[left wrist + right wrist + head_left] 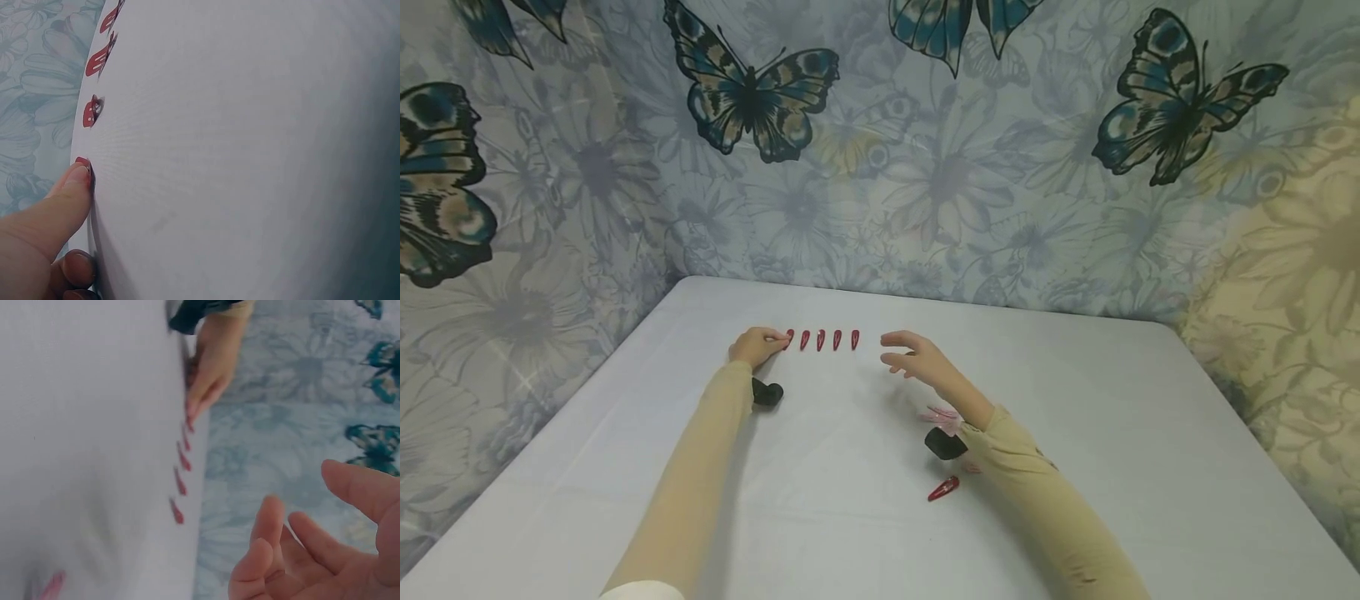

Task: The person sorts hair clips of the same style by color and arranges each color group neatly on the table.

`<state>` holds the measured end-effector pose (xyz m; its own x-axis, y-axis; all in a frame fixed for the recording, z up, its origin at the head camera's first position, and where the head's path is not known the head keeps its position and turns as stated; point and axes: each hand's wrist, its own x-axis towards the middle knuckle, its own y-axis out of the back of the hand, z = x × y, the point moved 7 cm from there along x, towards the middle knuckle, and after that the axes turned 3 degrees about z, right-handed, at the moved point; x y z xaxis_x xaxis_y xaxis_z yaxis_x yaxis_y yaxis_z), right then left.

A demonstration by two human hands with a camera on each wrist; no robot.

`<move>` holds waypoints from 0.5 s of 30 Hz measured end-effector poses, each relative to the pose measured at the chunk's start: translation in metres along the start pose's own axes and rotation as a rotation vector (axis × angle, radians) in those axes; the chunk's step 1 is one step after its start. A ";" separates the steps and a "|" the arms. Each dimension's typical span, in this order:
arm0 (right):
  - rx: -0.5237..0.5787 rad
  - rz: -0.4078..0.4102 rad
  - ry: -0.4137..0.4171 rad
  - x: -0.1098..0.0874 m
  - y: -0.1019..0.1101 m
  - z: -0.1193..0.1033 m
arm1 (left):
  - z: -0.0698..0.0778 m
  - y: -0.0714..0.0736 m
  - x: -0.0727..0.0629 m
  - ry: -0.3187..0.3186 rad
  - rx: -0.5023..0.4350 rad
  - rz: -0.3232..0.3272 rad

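Several red snap hair clips [821, 340] stand in a row near the back of the white table. My left hand [756, 345] pinches the hair clip [789, 334] at the row's left end between thumb and fingers. In the left wrist view the thumb [76, 181] covers most of that clip. My right hand [917, 360] hovers to the right of the row, fingers loosely bent and spread, holding nothing. The right wrist view shows its fingers [270, 519] apart from the thumb. Nearer the front, a single red hair clip [943, 488] lies slanted.
Pink clips [942, 417] lie on the white table [820, 517] under the right forearm, partly hidden by the sleeve and the black wrist camera [945, 443]. A wall covering with butterflies [750, 96] and flowers rises behind the table's back edge.
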<state>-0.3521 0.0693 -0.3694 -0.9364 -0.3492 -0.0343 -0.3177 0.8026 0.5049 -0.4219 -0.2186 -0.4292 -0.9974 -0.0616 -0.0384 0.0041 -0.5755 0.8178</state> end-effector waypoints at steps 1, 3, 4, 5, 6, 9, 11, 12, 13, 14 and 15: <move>-0.001 0.006 0.017 -0.007 0.004 -0.001 | 0.000 0.000 0.000 0.004 -0.005 -0.002; 0.008 0.024 0.050 -0.021 0.013 -0.004 | 0.000 0.000 -0.001 0.005 -0.003 -0.001; 0.014 0.033 0.068 -0.028 0.017 -0.006 | 0.000 0.000 -0.001 0.006 -0.004 -0.001; 0.019 0.040 0.082 -0.035 0.020 -0.008 | 0.000 0.000 -0.001 0.005 -0.004 0.000; 0.025 0.046 0.096 -0.042 0.023 -0.010 | 0.000 0.000 -0.001 0.002 -0.007 0.001; 0.044 0.059 0.152 -0.060 0.028 -0.015 | -0.001 0.000 0.001 -0.016 -0.005 0.010; 0.055 0.062 0.182 -0.071 0.030 -0.016 | -0.002 0.000 0.002 -0.028 -0.006 0.016; 0.052 0.064 0.199 -0.076 0.031 -0.016 | -0.002 0.000 0.003 -0.030 -0.011 0.016; 0.047 0.064 0.213 -0.081 0.031 -0.015 | -0.003 0.000 0.003 -0.033 -0.012 0.017; 0.041 0.063 0.222 -0.086 0.032 -0.014 | -0.003 0.000 0.003 -0.034 -0.013 0.016; 0.027 0.065 0.222 -0.092 0.032 -0.012 | -0.003 0.000 0.003 -0.035 -0.015 0.017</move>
<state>-0.2748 0.1213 -0.3392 -0.9001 -0.3922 0.1899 -0.2649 0.8385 0.4761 -0.4252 -0.2207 -0.4311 -0.9991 -0.0432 -0.0044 0.0218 -0.5864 0.8097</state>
